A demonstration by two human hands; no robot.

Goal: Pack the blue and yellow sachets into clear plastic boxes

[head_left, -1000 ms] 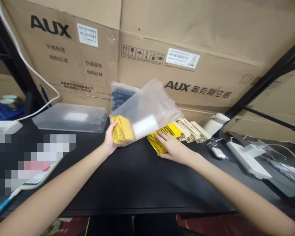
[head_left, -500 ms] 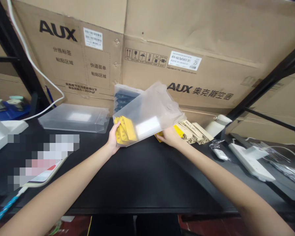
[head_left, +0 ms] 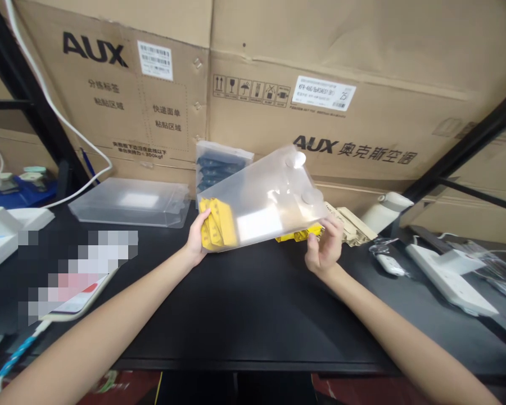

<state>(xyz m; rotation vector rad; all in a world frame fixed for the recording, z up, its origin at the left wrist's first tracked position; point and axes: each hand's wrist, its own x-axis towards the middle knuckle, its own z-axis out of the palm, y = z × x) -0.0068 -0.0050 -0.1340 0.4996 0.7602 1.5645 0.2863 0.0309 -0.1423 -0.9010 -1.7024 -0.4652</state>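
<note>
My left hand (head_left: 197, 236) grips the lower left end of a translucent plastic box (head_left: 253, 191), held tilted above the table. Several yellow packets (head_left: 217, 225) show through its wall at that end, beside a white label (head_left: 259, 224). My right hand (head_left: 325, 247) is at the box's right end, below its flap, with thumb and curled fingers apart and nothing seen between them. Whether its fingertips touch the box edge I cannot tell. More yellow packets (head_left: 297, 233) lie on the table behind that hand, next to several beige packets (head_left: 352, 225).
On the black table (head_left: 236, 315) are another clear box (head_left: 126, 202), a clear box of dark packets (head_left: 221, 163), a phone (head_left: 80, 298) on a cable, a white bottle (head_left: 385, 212) and a white power strip (head_left: 451, 278). Large cartons (head_left: 257, 34) stand behind.
My right hand has come away from the yellow packets on the table, towards me and to the right. The box has tipped lower on its right side, its flap end now showing.
</note>
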